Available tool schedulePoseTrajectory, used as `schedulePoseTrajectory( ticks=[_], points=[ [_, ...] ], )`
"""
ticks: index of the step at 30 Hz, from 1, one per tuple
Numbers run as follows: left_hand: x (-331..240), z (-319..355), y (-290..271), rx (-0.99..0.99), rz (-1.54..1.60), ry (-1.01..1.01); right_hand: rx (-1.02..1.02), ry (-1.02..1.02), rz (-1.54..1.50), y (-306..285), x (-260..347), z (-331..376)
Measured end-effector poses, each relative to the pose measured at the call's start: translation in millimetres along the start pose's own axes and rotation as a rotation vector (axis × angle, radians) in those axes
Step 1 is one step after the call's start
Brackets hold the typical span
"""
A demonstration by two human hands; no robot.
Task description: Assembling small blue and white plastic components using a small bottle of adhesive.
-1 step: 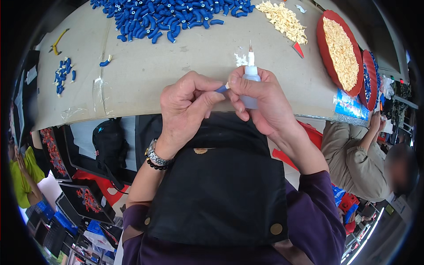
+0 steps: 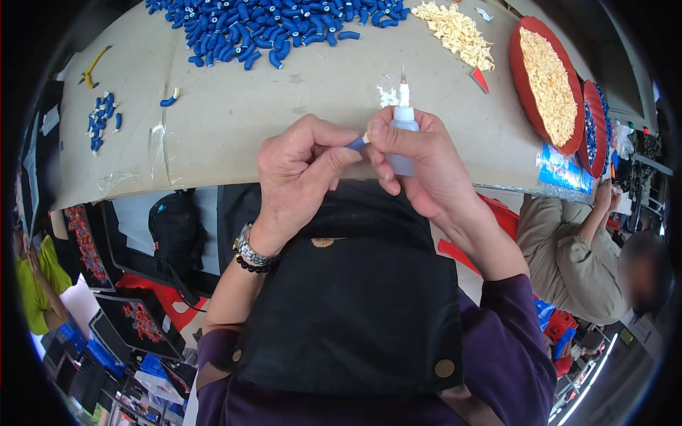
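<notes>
Blue tube (image 2: 357, 143) sits pinched between left hand (image 2: 302, 170) and right hand (image 2: 419, 167), whose fingers also clamp a glue bottle (image 2: 403, 131). Blue pieces (image 2: 284, 25) and pale bits (image 2: 458, 32) crowd the cardboard tabletop (image 2: 234, 121) beyond.

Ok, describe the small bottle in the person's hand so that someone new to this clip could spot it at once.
Start at the beige table, then drop to the two hands at its near edge. The right hand grips a small translucent squeeze bottle, its thin nozzle pointing up. It is the only bottle here; the left hand pinches a blue piece.
</notes>
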State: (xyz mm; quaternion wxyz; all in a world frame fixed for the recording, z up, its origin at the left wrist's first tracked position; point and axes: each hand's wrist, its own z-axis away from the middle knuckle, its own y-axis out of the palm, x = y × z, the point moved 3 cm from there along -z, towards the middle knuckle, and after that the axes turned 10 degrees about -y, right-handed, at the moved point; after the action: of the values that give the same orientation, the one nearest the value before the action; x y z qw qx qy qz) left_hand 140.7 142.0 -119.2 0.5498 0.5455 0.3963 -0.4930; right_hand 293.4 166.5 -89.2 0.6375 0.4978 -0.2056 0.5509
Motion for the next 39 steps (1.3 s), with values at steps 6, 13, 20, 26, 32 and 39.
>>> schedulePoseTrajectory(
  ticks=[6,13,20,26,32,39],
  points=[
    [2,0,0,0.006,0.030,0.004,-0.016,-0.036,-0.005,4,-7,2],
    [3,3,2,-0.027,0.056,0.052,-0.054,-0.077,-0.056,6,-11,3],
    [6,3,2,-0.028,0.036,0.108,-0.073,-0.115,-0.050,8,-14,5],
    [-3,2,0,-0.034,-0.046,0.101,0.002,-0.145,-0.001,2,-11,5],
    [-6,3,1,-0.047,-0.154,0.177,0.009,-0.188,0.079,-5,-8,9],
    [-15,3,0,-0.106,-0.442,0.378,0.041,-0.247,0.134,-5,-9,9]
  ],
)
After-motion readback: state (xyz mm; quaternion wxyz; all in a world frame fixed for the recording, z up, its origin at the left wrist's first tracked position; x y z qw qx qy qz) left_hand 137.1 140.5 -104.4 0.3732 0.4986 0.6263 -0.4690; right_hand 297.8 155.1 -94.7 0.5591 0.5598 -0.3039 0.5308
